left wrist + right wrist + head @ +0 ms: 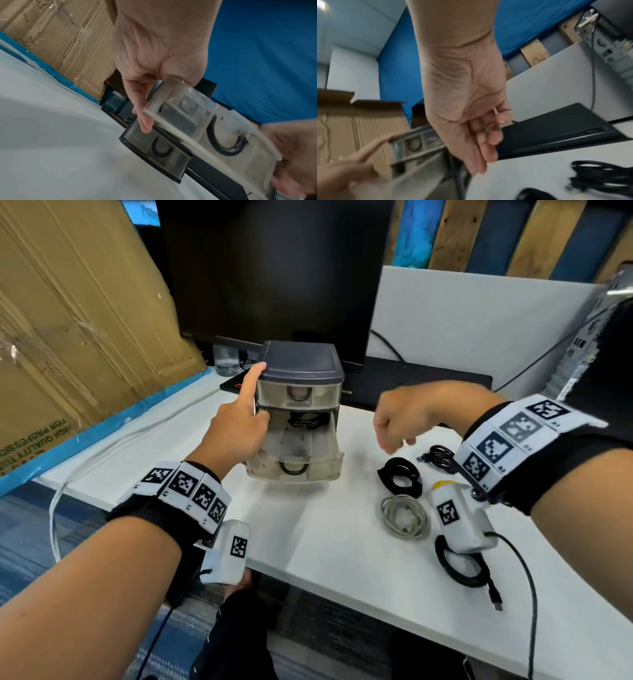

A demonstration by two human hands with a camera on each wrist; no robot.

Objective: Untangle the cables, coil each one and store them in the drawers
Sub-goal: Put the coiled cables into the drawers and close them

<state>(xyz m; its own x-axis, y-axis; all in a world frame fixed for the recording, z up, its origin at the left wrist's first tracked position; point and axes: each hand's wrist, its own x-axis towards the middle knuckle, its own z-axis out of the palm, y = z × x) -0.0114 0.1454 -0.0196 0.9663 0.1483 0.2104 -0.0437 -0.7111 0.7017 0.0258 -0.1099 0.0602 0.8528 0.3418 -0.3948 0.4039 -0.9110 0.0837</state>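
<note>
A small drawer unit (299, 392) with a dark lid stands upright on the white tabletop (329, 546), its fronts facing the person. Its top drawer is closed; the middle drawer (301, 448) is pulled out toward the person, long axis running front to back, with a coiled black cable (306, 420) lying flat at its rear. The left hand (239, 422) braces the unit: the forefinger lies straight up the left front corner with its tip on the lid edge, and the remaining fingers (145, 117) rest against the side by the open drawer. The right hand (399, 421) hangs in the air just right of the unit, fingers loosely curled downward and holding nothing. On the tabletop to the right lie four more coils, all flat: a black band-like coil (400, 477), a grey coil (405, 517) nearer the person, a black bundle (438, 457) farther back, and a black loop (460, 568) at the near edge, its plug pointing toward the person.
</note>
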